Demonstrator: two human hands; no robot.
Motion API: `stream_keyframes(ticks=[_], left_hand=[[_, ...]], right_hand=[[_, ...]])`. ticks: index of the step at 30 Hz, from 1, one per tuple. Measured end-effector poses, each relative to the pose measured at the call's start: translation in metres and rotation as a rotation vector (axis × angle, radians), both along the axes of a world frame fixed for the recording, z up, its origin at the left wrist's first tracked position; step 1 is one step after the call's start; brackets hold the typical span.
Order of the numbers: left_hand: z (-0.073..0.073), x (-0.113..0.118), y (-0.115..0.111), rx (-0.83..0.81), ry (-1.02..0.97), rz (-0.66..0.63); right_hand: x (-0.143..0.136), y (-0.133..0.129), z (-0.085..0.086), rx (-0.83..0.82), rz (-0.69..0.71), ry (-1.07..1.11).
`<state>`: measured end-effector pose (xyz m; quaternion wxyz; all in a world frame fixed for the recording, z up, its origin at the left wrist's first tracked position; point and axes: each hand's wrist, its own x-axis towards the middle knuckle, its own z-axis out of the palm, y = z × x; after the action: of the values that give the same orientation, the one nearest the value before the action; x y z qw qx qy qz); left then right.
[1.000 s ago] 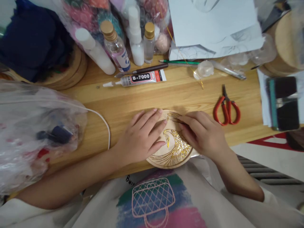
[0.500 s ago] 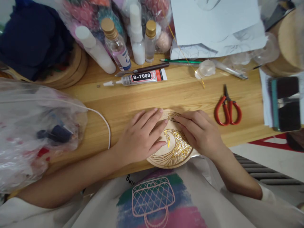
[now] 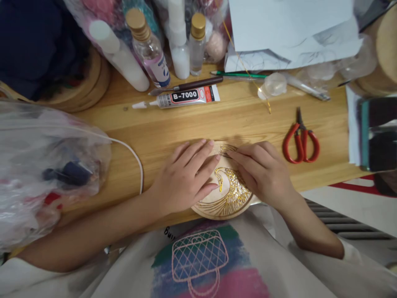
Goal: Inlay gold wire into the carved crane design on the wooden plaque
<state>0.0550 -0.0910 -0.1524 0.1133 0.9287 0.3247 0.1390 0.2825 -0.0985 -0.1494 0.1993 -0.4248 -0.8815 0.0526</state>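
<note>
A round wooden disc (image 3: 214, 209) lies near the table's front edge. It carries a bird design outlined in gold wire (image 3: 231, 194), with shiny pale pieces filling the body. My left hand (image 3: 182, 178) rests flat on the disc's left side, fingers stretched and slightly apart. Over the upper right of the disc, my right hand (image 3: 266, 174) is closed in a pinch. Two thin dark tips, looking like tweezers (image 3: 225, 154), stick out from its fingers and touch or hover just above the disc's top part. The rest of that tool is hidden by the hand.
Red-handled pliers (image 3: 300, 142) lie to the right. Behind the disc are a B-7000 glue tube (image 3: 186, 96), a dark-handled tool (image 3: 198, 84), a green pencil (image 3: 238, 75) and several bottles (image 3: 155, 62). A plastic bag (image 3: 74, 140) and white cable (image 3: 130, 151) occupy the left; a phone (image 3: 383, 136) lies far right.
The view has shifted slightly, so the things at the back sit higher and spread outward. Both hands keep nearly the same place on the disc; the dark tips have barely moved.
</note>
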Motion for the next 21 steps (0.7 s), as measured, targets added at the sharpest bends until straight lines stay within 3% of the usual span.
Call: stream_keyframes(ticks=[16, 21], left_hand=[[0.0016, 0.0010, 0.0001, 0.012, 0.018, 0.003], [0.0020, 0.0008, 0.0000, -0.005, 0.015, -0.001]], right_hand=[[-0.0020, -0.0035, 0.0028, -0.026, -0.028, -0.027], [-0.0045, -0.0041, 0.0030, 0.036, -0.032, -0.068]])
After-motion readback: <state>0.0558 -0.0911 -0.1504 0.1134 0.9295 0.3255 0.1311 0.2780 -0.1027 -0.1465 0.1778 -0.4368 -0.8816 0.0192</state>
